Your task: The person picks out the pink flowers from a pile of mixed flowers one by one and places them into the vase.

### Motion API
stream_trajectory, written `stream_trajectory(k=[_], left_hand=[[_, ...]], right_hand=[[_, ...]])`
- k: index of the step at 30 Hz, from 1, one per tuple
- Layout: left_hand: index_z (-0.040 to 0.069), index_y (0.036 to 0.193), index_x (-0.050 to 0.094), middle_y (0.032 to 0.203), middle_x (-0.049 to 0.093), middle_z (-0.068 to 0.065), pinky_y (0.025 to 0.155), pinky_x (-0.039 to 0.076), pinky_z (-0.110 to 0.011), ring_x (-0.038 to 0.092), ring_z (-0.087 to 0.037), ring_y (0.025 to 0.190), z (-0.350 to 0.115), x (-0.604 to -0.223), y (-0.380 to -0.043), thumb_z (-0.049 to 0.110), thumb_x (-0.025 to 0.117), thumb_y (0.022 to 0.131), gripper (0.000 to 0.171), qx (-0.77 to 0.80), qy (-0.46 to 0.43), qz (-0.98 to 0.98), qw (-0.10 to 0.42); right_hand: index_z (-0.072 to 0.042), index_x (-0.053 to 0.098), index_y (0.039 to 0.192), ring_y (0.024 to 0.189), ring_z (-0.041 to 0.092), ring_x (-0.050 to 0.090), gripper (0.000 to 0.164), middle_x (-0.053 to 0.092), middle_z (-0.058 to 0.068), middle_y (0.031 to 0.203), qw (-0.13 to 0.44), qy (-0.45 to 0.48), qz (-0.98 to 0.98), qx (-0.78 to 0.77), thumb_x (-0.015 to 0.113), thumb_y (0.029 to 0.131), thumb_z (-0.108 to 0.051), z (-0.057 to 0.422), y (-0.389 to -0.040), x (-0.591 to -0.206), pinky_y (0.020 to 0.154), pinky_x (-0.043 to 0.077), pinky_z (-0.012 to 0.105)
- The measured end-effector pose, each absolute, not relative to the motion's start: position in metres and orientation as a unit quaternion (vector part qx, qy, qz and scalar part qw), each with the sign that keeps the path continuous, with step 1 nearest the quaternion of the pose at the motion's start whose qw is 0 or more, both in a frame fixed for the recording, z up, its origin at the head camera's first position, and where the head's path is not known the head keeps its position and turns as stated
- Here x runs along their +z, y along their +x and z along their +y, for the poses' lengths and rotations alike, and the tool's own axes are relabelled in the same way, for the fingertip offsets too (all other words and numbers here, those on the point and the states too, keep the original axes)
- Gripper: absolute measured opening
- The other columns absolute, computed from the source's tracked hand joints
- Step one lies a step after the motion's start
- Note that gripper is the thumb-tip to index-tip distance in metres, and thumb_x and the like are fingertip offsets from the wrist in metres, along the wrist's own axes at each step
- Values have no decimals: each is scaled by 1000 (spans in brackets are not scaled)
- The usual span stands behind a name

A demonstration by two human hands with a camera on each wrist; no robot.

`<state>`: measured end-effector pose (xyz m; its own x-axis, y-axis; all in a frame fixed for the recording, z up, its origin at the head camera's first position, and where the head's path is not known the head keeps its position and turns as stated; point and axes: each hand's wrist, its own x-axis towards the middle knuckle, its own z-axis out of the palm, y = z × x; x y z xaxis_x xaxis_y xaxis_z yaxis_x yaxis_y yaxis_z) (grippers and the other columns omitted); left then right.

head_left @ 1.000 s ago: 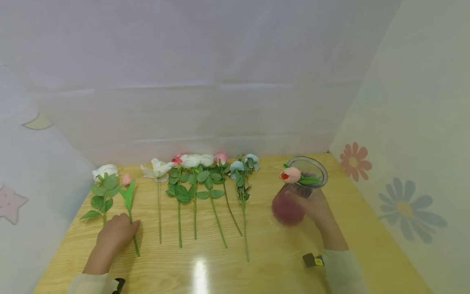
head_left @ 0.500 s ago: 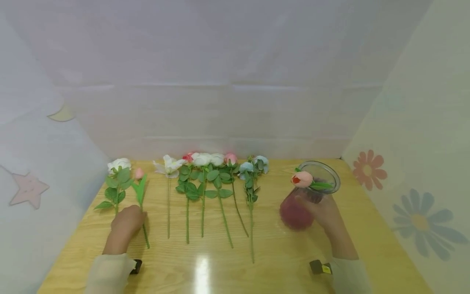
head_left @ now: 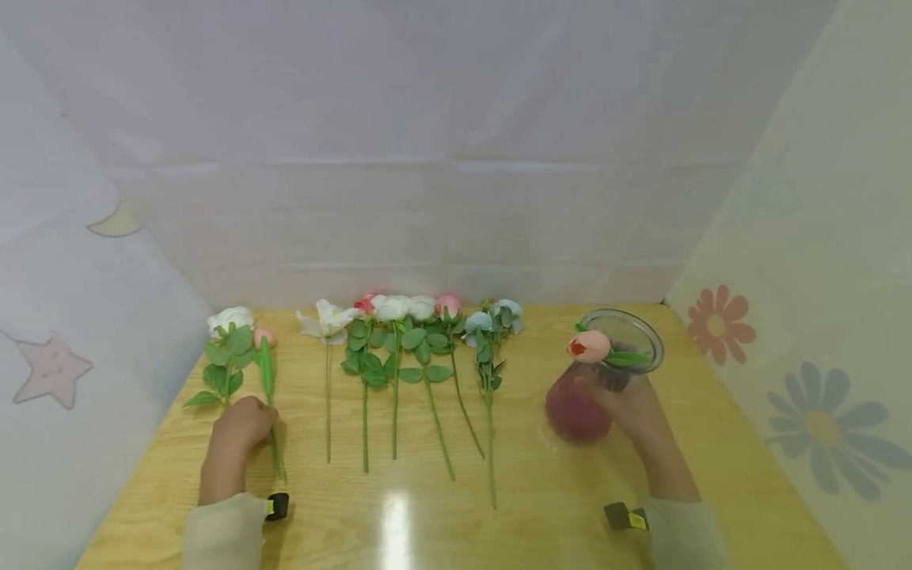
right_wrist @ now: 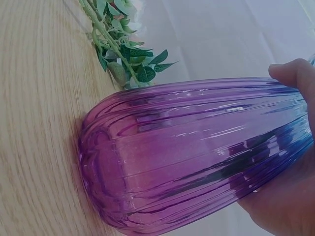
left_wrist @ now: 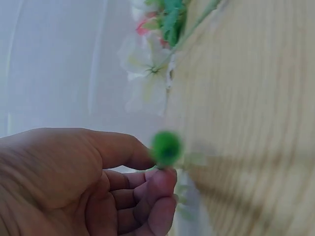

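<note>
My left hand (head_left: 241, 431) pinches the green stem of a pink tulip (head_left: 265, 364) between thumb and fingers, low over the table at the left. Its stem end (left_wrist: 166, 147) points at the camera in the left wrist view. Beside it, on the left, lies a white rose (head_left: 230, 319) with green leaves. At the right, my right hand (head_left: 632, 405) is wrapped around the neck of a ribbed glass vase (right_wrist: 172, 152), purple low down and bluish towards the neck. Another pink tulip (head_left: 590, 347) stands in this vase, its head leaning over the left of the rim.
Across the wooden table (head_left: 427, 530), a white lily-like flower (head_left: 328, 321), white and pink roses (head_left: 392, 308) and a blue-flowered stem (head_left: 490, 396) lie in a row between the hands. A pale cloth wall (head_left: 456, 222) closes off the back; patterned sheets flank both sides.
The left hand's tulip has turned, so its leaf now appears narrow and its bud sits nearer the white rose. The right hand keeps its hold on the vase. The head view shifted at first.
</note>
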<state>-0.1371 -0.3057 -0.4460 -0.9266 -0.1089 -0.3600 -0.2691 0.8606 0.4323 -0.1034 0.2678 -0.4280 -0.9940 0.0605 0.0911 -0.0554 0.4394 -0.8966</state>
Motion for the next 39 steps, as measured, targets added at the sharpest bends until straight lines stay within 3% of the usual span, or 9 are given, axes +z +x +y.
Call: stream_trajectory(k=[3, 7, 10, 12, 17, 20, 24, 31, 39], left_hand=[[-1, 89, 59, 69, 62, -6, 63, 42, -36, 54, -21, 64, -305, -443, -134, 20, 40, 102, 32, 274, -104, 944, 155], [-15, 122, 52, 89, 67, -17, 72, 52, -42, 64, -23, 75, -301, -442, -133, 21, 39, 105, 42, 334, -109, 926, 138], [-18, 135, 43, 108, 65, -27, 78, 57, -46, 68, -25, 82, -298, -440, -133, 22, 38, 108, 49, 384, -113, 910, 111], [-16, 139, 40, 118, 62, -29, 80, 58, -45, 68, -24, 86, -295, -437, -133, 23, 37, 109, 50, 413, -116, 899, 92], [-12, 138, 41, 124, 64, -27, 84, 58, -44, 70, -29, 94, -284, -427, -131, 26, 37, 110, 47, 462, -98, 879, 68], [-9, 136, 42, 124, 64, -27, 86, 58, -45, 68, -34, 100, -274, -422, -133, 26, 38, 110, 43, 482, -73, 872, 55], [-4, 136, 44, 123, 64, -27, 87, 58, -46, 66, -37, 103, -258, -414, -141, 25, 40, 111, 39, 488, -36, 871, 40], [-3, 137, 46, 117, 68, -22, 77, 60, -35, 71, -25, 91, -232, -397, -156, 20, 44, 109, 36, 480, 9, 877, 24], [-1, 130, 52, 113, 67, -17, 72, 58, -31, 68, -33, 97, -197, -376, -173, 20, 51, 107, 31, 457, 59, 887, 17]], right_hand=[[-8, 40, 144, 106, 8, 55, 65, 56, 10, 124, 57, -9, -843, 535, 77, 93, -24, 267, -101, -427, 88, 46, 18], [-9, 38, 148, 114, 7, 52, 70, 55, 11, 134, 46, -24, -843, 536, 77, 92, -27, 268, -98, -426, 100, 44, 32], [-9, 34, 151, 122, 9, 48, 74, 51, 12, 143, 39, -20, -839, 542, 77, 93, -26, 268, -96, -426, 108, 38, 43], [-9, 33, 152, 124, 9, 47, 75, 50, 12, 144, 40, -13, -836, 546, 76, 93, -25, 268, -96, -427, 108, 39, 42], [-9, 36, 149, 116, 6, 52, 71, 53, 11, 136, 50, -3, -839, 542, 76, 93, -23, 267, -95, -428, 95, 44, 21], [-9, 36, 149, 115, 5, 52, 70, 54, 11, 136, 51, -3, -842, 538, 76, 93, -24, 267, -96, -428, 93, 44, 17], [-9, 34, 151, 121, 13, 50, 74, 53, 12, 139, 48, -12, -846, 532, 77, 93, -27, 267, -97, -427, 101, 42, 28], [-6, 32, 152, 135, 34, 45, 78, 49, 18, 144, 46, -8, -838, 544, 78, 92, -26, 266, -99, -427, 112, 35, 55], [-5, 30, 153, 144, 39, 37, 81, 44, 19, 151, 47, -3, -828, 558, 79, 91, -25, 266, -103, -427, 116, 28, 61]])
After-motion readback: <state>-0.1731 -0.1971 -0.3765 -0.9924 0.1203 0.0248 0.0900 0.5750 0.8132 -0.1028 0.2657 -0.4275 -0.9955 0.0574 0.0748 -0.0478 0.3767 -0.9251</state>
